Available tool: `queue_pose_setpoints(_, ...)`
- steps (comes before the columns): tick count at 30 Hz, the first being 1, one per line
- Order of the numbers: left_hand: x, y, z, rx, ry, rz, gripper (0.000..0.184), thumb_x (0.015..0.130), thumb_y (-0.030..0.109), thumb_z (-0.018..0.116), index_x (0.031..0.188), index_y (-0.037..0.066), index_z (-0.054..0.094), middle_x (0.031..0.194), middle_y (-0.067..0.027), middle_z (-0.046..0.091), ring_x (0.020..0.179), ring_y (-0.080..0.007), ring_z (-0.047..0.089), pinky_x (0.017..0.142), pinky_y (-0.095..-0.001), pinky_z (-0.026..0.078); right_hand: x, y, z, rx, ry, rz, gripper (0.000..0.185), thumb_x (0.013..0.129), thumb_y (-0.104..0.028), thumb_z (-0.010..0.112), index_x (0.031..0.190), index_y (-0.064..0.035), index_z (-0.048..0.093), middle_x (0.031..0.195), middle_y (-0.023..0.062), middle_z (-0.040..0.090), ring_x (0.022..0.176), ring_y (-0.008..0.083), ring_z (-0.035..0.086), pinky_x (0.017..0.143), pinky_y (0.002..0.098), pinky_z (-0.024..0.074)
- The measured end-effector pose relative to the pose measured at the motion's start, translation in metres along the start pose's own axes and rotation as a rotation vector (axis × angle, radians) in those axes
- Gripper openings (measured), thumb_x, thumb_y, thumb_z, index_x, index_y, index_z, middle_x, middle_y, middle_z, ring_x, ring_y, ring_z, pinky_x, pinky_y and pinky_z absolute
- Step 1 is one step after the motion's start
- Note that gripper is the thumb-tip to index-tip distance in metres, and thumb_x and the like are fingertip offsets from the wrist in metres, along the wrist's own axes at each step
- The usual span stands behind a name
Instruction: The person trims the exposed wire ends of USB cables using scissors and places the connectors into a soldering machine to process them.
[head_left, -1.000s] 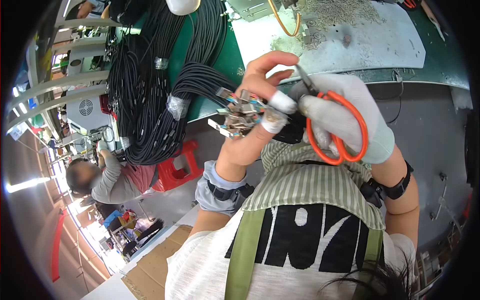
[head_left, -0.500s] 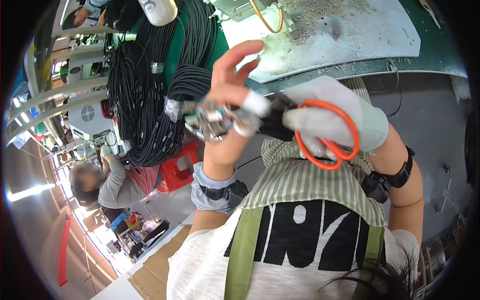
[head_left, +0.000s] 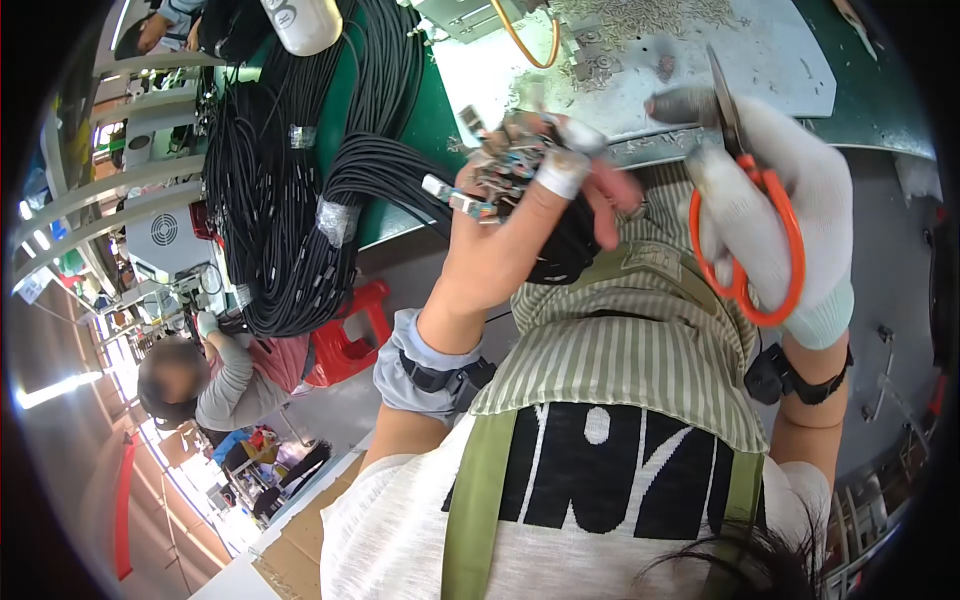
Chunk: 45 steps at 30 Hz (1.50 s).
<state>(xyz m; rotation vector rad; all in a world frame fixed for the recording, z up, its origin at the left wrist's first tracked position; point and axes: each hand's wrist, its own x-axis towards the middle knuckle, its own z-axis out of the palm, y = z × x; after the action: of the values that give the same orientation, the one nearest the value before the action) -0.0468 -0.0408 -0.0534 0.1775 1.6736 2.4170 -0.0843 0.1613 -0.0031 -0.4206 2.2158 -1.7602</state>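
My left hand [head_left: 490, 250], with white tape on some fingers, is closed around the end of a bundle of black cables [head_left: 385, 180]. Metal connectors [head_left: 505, 160] and short coloured wires stick out above its grip, partly blurred. In a white glove with dark, dirty fingertips, my right hand [head_left: 790, 200] is closed on scissors [head_left: 745, 210] with orange handles. Their blades point up and away from me, to the right of the connectors and apart from them.
More coiled black cables [head_left: 290, 220] lie to the left on the green table. A white board [head_left: 790, 70] carries many small metal bits and part of a machine [head_left: 460, 15]. A red stool [head_left: 350, 335] and a seated person [head_left: 235, 375] are at the left.
My left hand has turned, bringing the connectors up and to the right. My right hand has moved right, away from the bundle, and the scissor blades now show pointing upward.
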Motion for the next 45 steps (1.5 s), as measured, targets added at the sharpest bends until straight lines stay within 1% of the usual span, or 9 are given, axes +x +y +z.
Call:
queue_pose_setpoints(4, 0.000, 0.007, 0.011, 0.221, -0.119, -0.141, 0.022, 0.092, 0.010, 0.057, 0.107, -0.004, 0.049, 0.075, -0.0118, 0.062, 0.064, -0.0129, 0.062, 0.059, -0.0259, 0.049, 0.018, -0.012, 0.006, 0.023, -0.059, 0.150, 0.022, 0.088, -0.013, 0.049, 0.097, 0.0038, 0.060, 0.054, 0.0022, 0.054, 0.038, 0.0053, 0.046, 0.039, 0.0201, 0.0380)
queue_pose_setpoints(9, 0.002, 0.007, 0.022, 0.215, 0.007, -0.050, 0.029, 0.087, -0.001, 0.060, 0.113, -0.003, 0.047, 0.080, -0.0125, 0.061, 0.058, -0.0177, 0.060, 0.053, -0.0300, 0.050, 0.025, 0.004, 0.000, -0.065, -0.076, 0.074, 0.019, 0.088, -0.014, 0.050, 0.086, 0.0026, 0.059, 0.051, 0.0031, 0.053, 0.036, 0.0065, 0.046, 0.038, 0.0205, 0.0367)
queue_pose_setpoints(12, 0.006, 0.003, 0.032, 0.195, 0.196, 0.209, 0.030, 0.083, -0.008, 0.061, 0.110, -0.004, 0.049, 0.085, -0.0110, 0.061, 0.059, -0.0159, 0.059, 0.055, -0.0296, 0.051, 0.020, 0.006, -0.007, 0.075, -0.185, 0.056, 0.020, 0.088, -0.015, 0.051, 0.079, 0.0013, 0.056, 0.049, 0.0040, 0.052, 0.035, 0.0079, 0.045, 0.038, 0.0211, 0.0380)
queue_pose_setpoints(17, 0.004, 0.002, 0.018, 0.618, 0.130, 0.333, 0.031, 0.075, -0.009, 0.065, 0.103, 0.001, 0.057, 0.087, -0.0059, 0.062, 0.073, -0.0078, 0.060, 0.056, -0.0214, 0.048, 0.015, 0.000, -0.015, 0.030, -0.248, 0.226, 0.022, 0.089, -0.017, 0.050, 0.076, 0.0008, 0.054, 0.047, 0.0041, 0.051, 0.033, 0.0093, 0.044, 0.039, 0.0228, 0.0400)
queue_pose_setpoints(21, 0.010, 0.009, 0.020, 0.806, -0.033, 0.538, 0.034, 0.071, -0.008, 0.067, 0.102, 0.000, 0.057, 0.089, -0.0061, 0.063, 0.075, -0.0082, 0.060, 0.061, -0.0224, 0.048, 0.016, 0.040, -0.028, 0.245, -0.583, 0.107, 0.015, 0.086, -0.012, 0.052, 0.081, 0.0008, 0.058, 0.052, 0.0052, 0.054, 0.035, 0.0151, 0.047, 0.043, 0.0248, 0.0429)
queue_pose_setpoints(24, 0.010, 0.007, 0.015, 0.721, -0.198, 0.460, 0.034, 0.081, -0.008, 0.063, 0.113, -0.001, 0.052, 0.084, -0.0090, 0.060, 0.061, -0.0106, 0.056, 0.057, -0.0221, 0.047, 0.021, 0.067, -0.003, -0.293, 0.022, -1.002, 0.017, 0.080, -0.014, 0.064, 0.092, -0.0041, 0.057, 0.058, 0.0071, 0.055, 0.049, 0.0172, 0.057, 0.045, 0.0277, 0.0441)
queue_pose_setpoints(25, 0.009, 0.009, 0.016, 0.722, -0.196, 0.460, 0.034, 0.081, -0.008, 0.063, 0.113, -0.001, 0.052, 0.084, -0.0090, 0.060, 0.061, -0.0106, 0.056, 0.057, -0.0221, 0.047, 0.018, 0.061, -0.001, -0.291, 0.020, -1.003, 0.017, 0.080, -0.014, 0.064, 0.092, -0.0041, 0.057, 0.058, 0.0071, 0.055, 0.049, 0.0172, 0.057, 0.045, 0.0277, 0.0441)
queue_pose_setpoints(28, 0.005, 0.021, 0.023, 0.003, 0.163, -0.227, 0.025, 0.077, -0.002, 0.068, 0.100, 0.000, 0.058, 0.081, -0.0013, 0.063, 0.069, -0.0058, 0.057, 0.061, -0.0210, 0.047, -0.002, 0.021, 0.007, -0.440, 0.049, -0.327, 0.021, 0.075, -0.005, 0.064, 0.096, -0.0054, 0.064, 0.068, 0.0094, 0.057, 0.062, 0.0244, 0.057, 0.062, 0.0278, 0.0472)
queue_pose_setpoints(45, 0.014, 0.010, 0.035, 0.511, 0.295, -0.077, 0.020, 0.073, -0.002, 0.069, 0.089, -0.001, 0.058, 0.075, 0.0031, 0.059, 0.066, -0.0010, 0.050, 0.059, -0.0165, 0.043, -0.010, 0.023, -0.006, -1.000, -0.023, -0.406, 0.020, 0.071, -0.007, 0.066, 0.091, -0.0043, 0.064, 0.066, 0.0085, 0.054, 0.058, 0.0225, 0.054, 0.059, 0.0322, 0.0473)
